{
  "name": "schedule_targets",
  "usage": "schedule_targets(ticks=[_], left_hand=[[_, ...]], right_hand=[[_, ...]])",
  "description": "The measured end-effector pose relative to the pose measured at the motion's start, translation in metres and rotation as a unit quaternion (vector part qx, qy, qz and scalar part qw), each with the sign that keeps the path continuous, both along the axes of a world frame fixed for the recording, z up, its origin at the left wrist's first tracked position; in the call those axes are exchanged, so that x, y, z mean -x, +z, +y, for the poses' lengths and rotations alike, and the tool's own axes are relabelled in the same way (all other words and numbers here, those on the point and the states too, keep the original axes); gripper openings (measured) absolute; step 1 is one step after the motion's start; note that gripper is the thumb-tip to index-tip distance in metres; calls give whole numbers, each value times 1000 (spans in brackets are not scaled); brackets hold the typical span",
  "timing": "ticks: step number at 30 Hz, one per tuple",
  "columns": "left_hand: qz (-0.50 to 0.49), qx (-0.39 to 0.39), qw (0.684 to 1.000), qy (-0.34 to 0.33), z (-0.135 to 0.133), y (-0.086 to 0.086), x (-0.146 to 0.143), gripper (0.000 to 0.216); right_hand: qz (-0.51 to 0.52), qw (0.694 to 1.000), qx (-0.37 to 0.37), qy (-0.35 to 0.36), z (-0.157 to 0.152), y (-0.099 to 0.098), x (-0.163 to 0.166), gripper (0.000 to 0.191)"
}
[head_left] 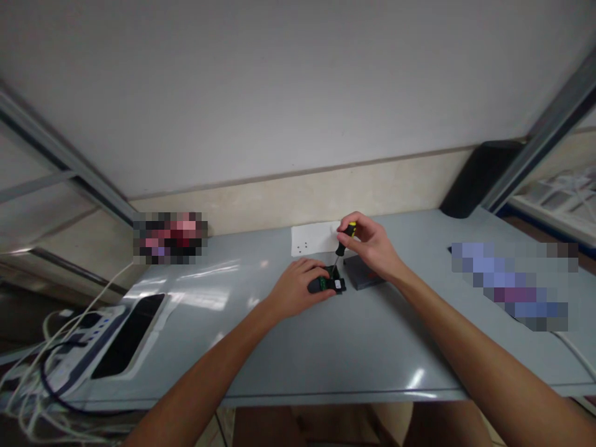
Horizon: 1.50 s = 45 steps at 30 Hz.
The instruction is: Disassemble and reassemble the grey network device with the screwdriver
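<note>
My right hand (365,239) is closed round the handle of a black and yellow screwdriver (342,247). Its shaft slants down so that the tip meets a small black device with a green circuit board (338,284). My left hand (300,285) grips that device from the left, thumb and fingers on opposite sides, pressing it to the table. Just right of it, partly under my right hand, lies a flat dark grey case (365,273). Behind the device is a white sheet (314,236) with several tiny dark pieces, possibly screws, on its left part.
At the left end of the grey table (261,347) are a phone-like black panel in a white frame (130,338), a power strip (95,341) and tangled cables (41,366). A tall black object (479,180) leans in the back right corner. Pixelated items lie at both sides.
</note>
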State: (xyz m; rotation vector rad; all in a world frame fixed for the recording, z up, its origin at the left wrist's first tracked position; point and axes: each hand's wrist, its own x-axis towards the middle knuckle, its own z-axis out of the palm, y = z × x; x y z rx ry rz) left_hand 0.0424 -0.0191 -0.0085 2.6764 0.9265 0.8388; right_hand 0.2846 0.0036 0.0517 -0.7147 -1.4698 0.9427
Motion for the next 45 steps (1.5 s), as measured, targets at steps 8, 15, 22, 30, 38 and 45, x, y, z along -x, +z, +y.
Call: schedule_targets(ticks=[8,15,22,30,38,45], left_hand=[[-4,12,1000,1,2,-2,1,31],[-9,8,1000,1,1,-2,0,33],[-11,-4,1000,-8,2,-2,0,31],[-1,-5,1000,-3,1,-2,0,30],[0,-3,1000,1,2,-3,0,32],[1,19,1000,3,1,-2,0,32]], right_hand=[[45,997,30,54,0,-1,0,19],[176,963,162,124,1,-3,-2,31],[305,911,191,199,-7,1,15,29],[269,934,179,150,-9,4,15,25],[260,930,200,169,-9,5,14,25],[249,929,205,182,-15,10,18,31]])
